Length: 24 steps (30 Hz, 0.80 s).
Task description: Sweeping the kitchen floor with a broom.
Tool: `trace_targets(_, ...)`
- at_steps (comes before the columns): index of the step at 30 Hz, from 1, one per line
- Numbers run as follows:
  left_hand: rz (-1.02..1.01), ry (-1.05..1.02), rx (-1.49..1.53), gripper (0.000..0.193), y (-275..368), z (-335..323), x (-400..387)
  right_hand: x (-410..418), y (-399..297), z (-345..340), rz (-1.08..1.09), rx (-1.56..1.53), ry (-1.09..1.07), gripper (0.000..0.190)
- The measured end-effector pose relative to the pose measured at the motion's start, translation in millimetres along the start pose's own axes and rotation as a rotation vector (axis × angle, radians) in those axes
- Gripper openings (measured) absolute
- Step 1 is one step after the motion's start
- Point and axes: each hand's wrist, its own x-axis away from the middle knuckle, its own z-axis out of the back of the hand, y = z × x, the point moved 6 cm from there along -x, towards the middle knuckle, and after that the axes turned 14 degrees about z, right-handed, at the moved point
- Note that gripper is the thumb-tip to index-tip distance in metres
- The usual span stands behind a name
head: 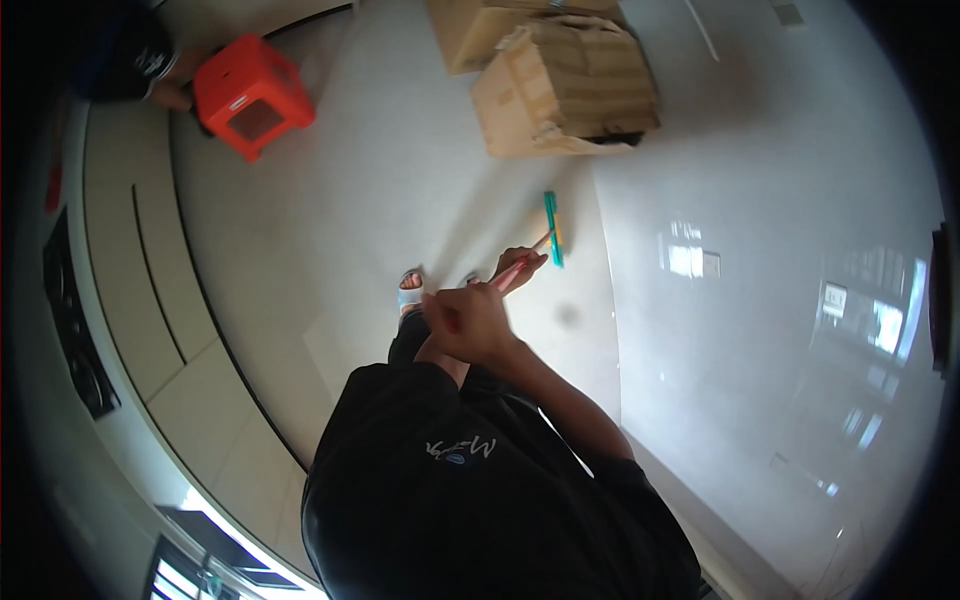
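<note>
My right hand [474,321] is closed around the upper end of a pinkish-red handle, close below the camera. Farther down the same handle, my left hand [517,267] grips it, with the left forearm crossing beneath the right one. The handle [510,276] slants away to a long-handled floor brush's narrow green head [553,225], which has yellow parts along one side. That head is at the pale floor [360,195], near the base of the right wall. Whether its bristles touch the floor cannot be made out.
Worn cardboard boxes [517,101] stand ahead, beyond the brush head. A red plastic stool [255,94] is at upper left, beside another person in dark clothing [124,56]. Low cabinets [187,405] carrying a cooktop [75,315] line the left. A glossy wall [750,187] with sockets bounds the right.
</note>
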Motion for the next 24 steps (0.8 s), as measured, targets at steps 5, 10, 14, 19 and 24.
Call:
trace_targets(5, -0.045, -0.365, -0.471, 0.033, 90, -124, -1, 129, -9, 204, 0.045, 0.149, 0.691, 0.045)
trace_targets(10, -0.078, -0.748, -0.612, 0.006, 100, -213, 25, 244, -3, 323, 0.092, -0.362, 1.472, 0.046)
trace_targets(14, -0.112, -0.689, -0.807, 0.011, 44, -227, 16, 327, 73, 303, 0.037, -0.543, 1.570, 0.046)
trace_targets(19, -0.160, -0.752, -0.987, 0.021, -5, -249, 0, 311, 125, 307, -0.290, -0.525, 1.489, 0.046)
trace_targets(24, -0.062, -0.929, -0.741, 0.028, -48, -301, -3, 279, 129, 344, -0.399, -0.120, 1.290, 0.042)
